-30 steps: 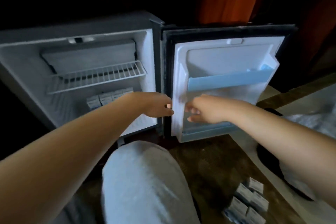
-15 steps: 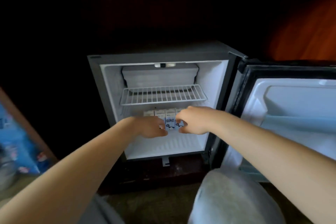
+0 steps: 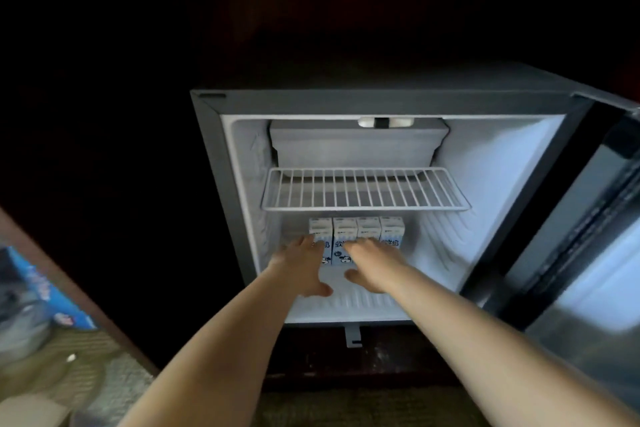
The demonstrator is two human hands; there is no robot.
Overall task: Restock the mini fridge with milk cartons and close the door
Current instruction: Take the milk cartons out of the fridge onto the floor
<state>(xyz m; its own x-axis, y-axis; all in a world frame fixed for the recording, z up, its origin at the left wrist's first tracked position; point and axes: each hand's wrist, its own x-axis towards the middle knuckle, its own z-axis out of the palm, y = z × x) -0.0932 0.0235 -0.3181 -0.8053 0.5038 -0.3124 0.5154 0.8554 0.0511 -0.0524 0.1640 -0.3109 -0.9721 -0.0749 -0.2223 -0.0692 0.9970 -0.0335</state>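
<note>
Small grey mini fridge with white lining (image 3: 207, 184), standing open; its one dark-edged door (image 3: 568, 236) is swung out to the right.

Count inside: 1 white wire shelf (image 3: 363, 189), nothing on it; 1 white freezer box (image 3: 356, 146) above it; 4 white-and-blue milk cartons (image 3: 356, 230) below it.

The cartons stand upright in one row, side by side and touching, at the back of the lower compartment on the ribbed white fridge floor (image 3: 346, 308), left of centre.

Left grip (image 3: 304, 267), a bare hand: fingers straight, thumb spread wide, fingertips at the front of the leftmost carton. It has hold of nothing.

Right grip (image 3: 375, 265), a bare hand: likewise spread flat, fingers over the fronts of the second and third cartons, clasping nothing.

Blur hides whether the fingertips press on the cartons.

Far left: 1 blue printed package (image 3: 45, 291), out of focus.
</note>
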